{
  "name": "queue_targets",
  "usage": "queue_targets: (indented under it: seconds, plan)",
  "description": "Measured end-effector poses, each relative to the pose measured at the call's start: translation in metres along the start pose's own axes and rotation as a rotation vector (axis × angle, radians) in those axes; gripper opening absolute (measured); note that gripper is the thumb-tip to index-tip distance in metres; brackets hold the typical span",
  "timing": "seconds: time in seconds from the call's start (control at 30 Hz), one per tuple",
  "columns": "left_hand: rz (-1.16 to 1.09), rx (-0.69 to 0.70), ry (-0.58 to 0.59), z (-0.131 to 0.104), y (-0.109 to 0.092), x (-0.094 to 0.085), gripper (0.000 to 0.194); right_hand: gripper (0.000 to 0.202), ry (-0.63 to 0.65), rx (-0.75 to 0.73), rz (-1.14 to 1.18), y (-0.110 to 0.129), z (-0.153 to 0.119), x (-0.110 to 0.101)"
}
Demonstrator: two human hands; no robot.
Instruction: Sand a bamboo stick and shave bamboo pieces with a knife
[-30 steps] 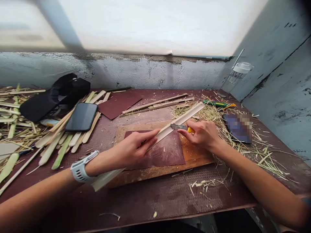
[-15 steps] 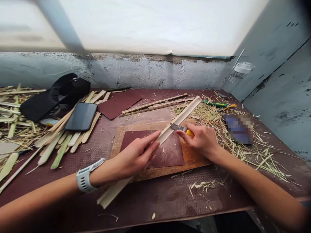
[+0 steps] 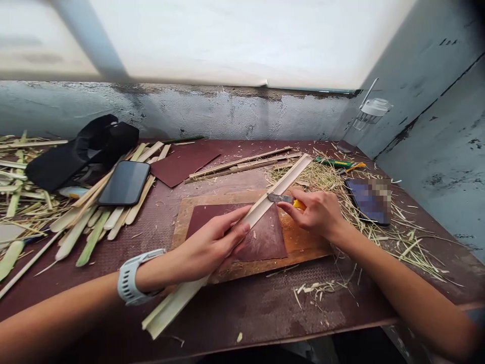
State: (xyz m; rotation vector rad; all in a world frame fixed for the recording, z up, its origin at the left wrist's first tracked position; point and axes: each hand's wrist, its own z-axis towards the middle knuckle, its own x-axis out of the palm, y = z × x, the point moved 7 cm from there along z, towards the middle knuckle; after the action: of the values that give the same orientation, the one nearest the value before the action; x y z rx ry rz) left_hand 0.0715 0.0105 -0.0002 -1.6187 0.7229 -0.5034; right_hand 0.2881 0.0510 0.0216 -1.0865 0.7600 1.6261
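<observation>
My left hand (image 3: 222, 240) is closed around a long, pale split bamboo strip (image 3: 291, 173), hollow along its upper face. The strip slants from the lower left up to the right, above a wooden board (image 3: 303, 233) with a dark red sheet of sandpaper (image 3: 212, 217) on it. In my right hand (image 3: 320, 212) is a utility knife (image 3: 279, 197) with a yellow handle, mostly hidden by the fingers. Its grey blade touches the strip's inner face, just beyond my left fingers.
A phone (image 3: 125, 183) rests on a pile of bamboo strips (image 3: 68, 242) beside a black cap (image 3: 83, 146). Thin shavings (image 3: 364, 227) cover the right side, around a second phone (image 3: 369, 201) and a green-and-yellow tool (image 3: 335, 163). A clear bottle (image 3: 367, 119) stands near the wall.
The strip has slid slightly toward the lower left along with my left hand. The knife blade stays on the strip, and the view has shifted a little.
</observation>
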Motion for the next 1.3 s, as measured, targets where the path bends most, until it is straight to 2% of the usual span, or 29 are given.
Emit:
queue_targets:
  seconds: [0.07, 0.13, 0.23, 0.3, 0.37, 0.47, 0.63, 0.9, 1.0, 1.17, 1.3]
  plan:
    - [0.043, 0.013, 0.015, 0.000, -0.004, -0.003, 0.064, 0.068, -0.010, -0.038, 0.024, -0.001, 0.002, -0.002]
    - [0.261, 0.103, -0.070, -0.002, -0.011, -0.012, 0.057, 0.069, -0.011, -0.057, 0.029, -0.009, 0.005, -0.002]
    - [0.576, 0.216, -0.187, -0.007, -0.017, -0.024, 0.052, 0.071, -0.036, 0.002, 0.011, -0.037, 0.008, -0.003]
    - [0.622, 0.223, -0.198, -0.008, -0.015, -0.029, 0.054, 0.072, -0.085, 0.076, 0.021, -0.056, 0.008, -0.008]
    - [0.587, 0.210, -0.196, -0.007, -0.011, -0.032, 0.054, 0.071, -0.132, 0.115, 0.068, -0.063, 0.007, -0.014]
    - [0.489, 0.187, -0.195, -0.004, -0.006, -0.031, 0.056, 0.067, -0.132, 0.056, 0.172, -0.044, 0.002, -0.016]
    - [0.448, 0.219, -0.097, -0.005, -0.006, -0.014, 0.058, 0.065, -0.103, -0.068, 0.218, -0.001, -0.005, -0.014]
    - [0.607, 0.409, -0.132, -0.010, -0.019, -0.004, 0.052, 0.064, -0.168, -0.074, 0.165, 0.012, -0.011, -0.024]
    - [0.637, 0.442, -0.153, -0.012, -0.019, 0.000, 0.054, 0.063, -0.207, -0.044, 0.117, 0.015, -0.012, -0.029]
    - [0.574, 0.325, -0.157, -0.012, -0.019, 0.001, 0.053, 0.066, -0.207, -0.078, 0.009, 0.008, -0.007, -0.028]
    - [0.285, 0.107, -0.069, -0.006, -0.014, 0.000, 0.058, 0.066, -0.165, -0.126, -0.012, 0.001, -0.001, -0.021]
